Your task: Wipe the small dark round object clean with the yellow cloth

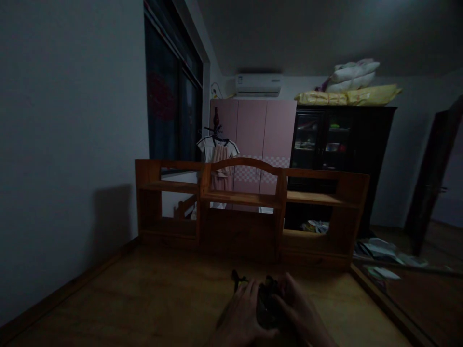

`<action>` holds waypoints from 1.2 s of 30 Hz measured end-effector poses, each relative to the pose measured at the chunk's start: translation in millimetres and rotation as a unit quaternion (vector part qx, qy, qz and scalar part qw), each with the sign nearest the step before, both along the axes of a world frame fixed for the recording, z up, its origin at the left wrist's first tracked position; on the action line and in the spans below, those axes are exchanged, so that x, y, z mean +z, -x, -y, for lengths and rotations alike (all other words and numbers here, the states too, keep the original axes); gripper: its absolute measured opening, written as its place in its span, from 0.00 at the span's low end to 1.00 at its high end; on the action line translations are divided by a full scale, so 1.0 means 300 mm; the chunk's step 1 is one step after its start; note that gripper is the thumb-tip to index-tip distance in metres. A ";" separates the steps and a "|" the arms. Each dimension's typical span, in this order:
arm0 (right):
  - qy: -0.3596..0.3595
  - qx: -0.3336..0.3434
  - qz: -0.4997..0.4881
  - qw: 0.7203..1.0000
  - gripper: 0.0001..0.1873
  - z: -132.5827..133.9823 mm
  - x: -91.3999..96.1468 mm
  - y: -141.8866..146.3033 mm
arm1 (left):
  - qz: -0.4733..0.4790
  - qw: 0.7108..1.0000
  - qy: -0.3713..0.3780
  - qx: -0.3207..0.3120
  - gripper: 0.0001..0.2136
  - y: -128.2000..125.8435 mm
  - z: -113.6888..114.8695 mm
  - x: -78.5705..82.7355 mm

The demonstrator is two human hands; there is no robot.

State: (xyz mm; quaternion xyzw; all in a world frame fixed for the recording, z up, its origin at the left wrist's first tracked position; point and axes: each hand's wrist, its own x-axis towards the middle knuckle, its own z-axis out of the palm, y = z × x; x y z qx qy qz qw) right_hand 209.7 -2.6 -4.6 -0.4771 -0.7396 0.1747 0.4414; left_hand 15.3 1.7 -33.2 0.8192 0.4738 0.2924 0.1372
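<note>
A dark, glossy, bag-like object (266,308) sits between my hands, low in the view; the dim light hides what kind of thing it is. My left hand (242,315) grips its left side, with the fingers close together on top and the thumb along the near edge. From the other side, my right hand (298,308) curls its thumb and fingers onto the upper right part. Just past my left fingertips pokes a small black piece with a yellow-green patch (239,281). Whether it belongs to the dark object, I cannot tell.
Under my hands lies a wooden board surface (162,289) with raised side edges. A wooden shelf unit (242,197) stands along its far side. A wall (72,144) rises close on the left. Papers (383,250) lie beyond the right edge.
</note>
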 end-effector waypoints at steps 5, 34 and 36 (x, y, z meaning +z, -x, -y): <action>-0.021 -0.008 0.036 0.999 0.18 0.024 0.042 -0.009 | 0.019 0.999 -0.041 -0.016 0.47 -0.007 0.014 0.012; 0.199 0.105 -0.232 0.946 0.22 0.047 0.040 -0.012 | 0.067 0.972 -0.225 0.001 0.40 -0.004 0.049 0.074; 0.224 0.110 -0.252 0.935 0.23 0.040 0.037 -0.009 | 0.083 0.974 -0.209 0.005 0.40 -0.007 0.054 0.081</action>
